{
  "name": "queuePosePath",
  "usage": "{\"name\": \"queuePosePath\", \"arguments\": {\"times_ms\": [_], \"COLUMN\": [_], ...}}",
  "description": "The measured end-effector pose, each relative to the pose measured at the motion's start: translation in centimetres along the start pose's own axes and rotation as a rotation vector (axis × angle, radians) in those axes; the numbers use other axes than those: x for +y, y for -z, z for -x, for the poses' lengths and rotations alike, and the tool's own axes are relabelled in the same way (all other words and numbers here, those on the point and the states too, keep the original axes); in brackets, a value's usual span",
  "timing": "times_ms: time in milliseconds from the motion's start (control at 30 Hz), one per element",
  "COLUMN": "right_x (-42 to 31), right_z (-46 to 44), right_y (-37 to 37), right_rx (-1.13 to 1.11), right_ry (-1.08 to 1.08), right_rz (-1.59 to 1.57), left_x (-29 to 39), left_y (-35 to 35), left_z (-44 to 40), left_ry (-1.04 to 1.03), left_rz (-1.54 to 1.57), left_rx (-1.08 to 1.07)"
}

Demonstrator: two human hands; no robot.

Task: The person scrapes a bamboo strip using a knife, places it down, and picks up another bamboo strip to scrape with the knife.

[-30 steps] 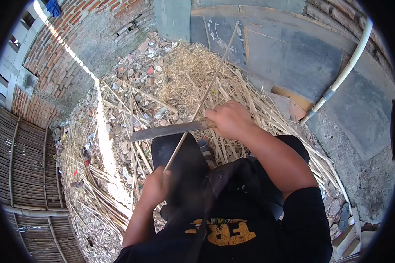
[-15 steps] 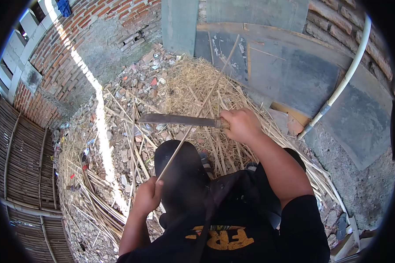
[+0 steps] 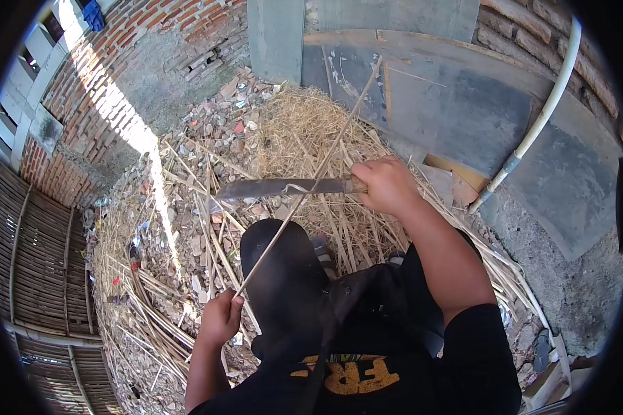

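My right hand point(image 3: 387, 185) is closed round the handle of a long machete point(image 3: 277, 188), whose blade points left and lies across a thin bamboo strip point(image 3: 273, 238). A small curled shaving point(image 3: 298, 187) shows where blade and strip meet. Lower left, my left hand point(image 3: 221, 319) grips the near end of the strip, which runs up and away to the right, past my knee, toward the grey boards.
Straw and thin shavings point(image 3: 304, 128) lie heaped ahead on rubble ground. Split bamboo strips point(image 3: 160, 308) are piled at left, others at right. A pale pipe point(image 3: 533, 131) leans by grey boards point(image 3: 457, 104). A slatted bamboo panel point(image 3: 38, 252) stands far left.
My left hand has moved down and left, drawing the strip back beneath the blade. My right hand has shifted right with the machete. A curled shaving now shows at the blade.
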State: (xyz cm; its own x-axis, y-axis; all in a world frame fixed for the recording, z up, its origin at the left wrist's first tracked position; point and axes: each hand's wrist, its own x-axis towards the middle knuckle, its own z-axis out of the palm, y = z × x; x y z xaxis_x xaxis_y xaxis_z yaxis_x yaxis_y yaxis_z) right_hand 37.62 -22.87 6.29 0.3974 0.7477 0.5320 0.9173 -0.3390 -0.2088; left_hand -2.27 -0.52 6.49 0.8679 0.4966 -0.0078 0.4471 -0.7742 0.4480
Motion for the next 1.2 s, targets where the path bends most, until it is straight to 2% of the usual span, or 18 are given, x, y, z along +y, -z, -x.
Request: {"name": "queuePosePath", "arguments": {"times_ms": [67,133,167,233,333,433,533,633,733,833,933,1033,1067,1200], "right_x": [-0.5,2.4,4.4,7.8,7.5,5.4,3.0,4.6,8.9,10.4,9.3,8.0,7.6,7.2], "right_z": [-0.2,-0.2,-0.1,0.1,0.6,0.2,-0.4,0.0,0.2,1.0,1.0,1.0,1.2,1.2], "right_y": [0.6,0.3,0.2,0.9,1.1,0.9,1.9,1.2,0.5,1.0,1.8,2.1,2.0,2.4], "right_rx": [-0.013,-0.009,-0.005,0.072,0.023,0.068,-0.097,-0.073,0.145,0.229,0.269,0.321,0.313,0.303], "right_ry": [0.148,-0.121,-0.255,-0.478,-0.515,-0.36,-0.111,-0.049,-0.539,-0.765,-0.769,-0.707,-0.704,-0.697], "right_rz": [0.011,-0.019,-0.031,0.047,0.07,0.008,0.019,0.057,0.036,-0.031,-0.15,-0.231,-0.247,-0.261], "left_x": [-0.3,-2.2,-2.7,-4.9,-6.2,-6.6,-6.0,-6.0,-7.8,-8.4,-8.4,-6.0,-5.8,-1.9], "left_y": [0.4,1.4,1.9,2.6,2.6,2.1,1.8,1.8,3.2,3.6,2.7,2.2,1.6,0.2], "left_z": [0.2,1.1,1.7,3.3,4.4,4.8,4.7,5.2,6.4,6.8,6.3,5.0,4.7,3.1], "left_ry": [-0.035,-0.017,-0.059,0.018,-0.005,0.018,0.01,-0.048,-0.027,-0.035,0.043,-0.011,0.057,0.072], "left_rz": [-0.04,-0.079,-0.066,-0.12,-0.144,-0.134,-0.139,-0.177,-0.229,-0.28,-0.257,0.006,0.093,0.112], "left_rx": [0.018,-0.013,0.048,0.015,0.04,0.055,0.046,0.078,0.036,0.044,0.048,0.111,0.102,0.139]}}
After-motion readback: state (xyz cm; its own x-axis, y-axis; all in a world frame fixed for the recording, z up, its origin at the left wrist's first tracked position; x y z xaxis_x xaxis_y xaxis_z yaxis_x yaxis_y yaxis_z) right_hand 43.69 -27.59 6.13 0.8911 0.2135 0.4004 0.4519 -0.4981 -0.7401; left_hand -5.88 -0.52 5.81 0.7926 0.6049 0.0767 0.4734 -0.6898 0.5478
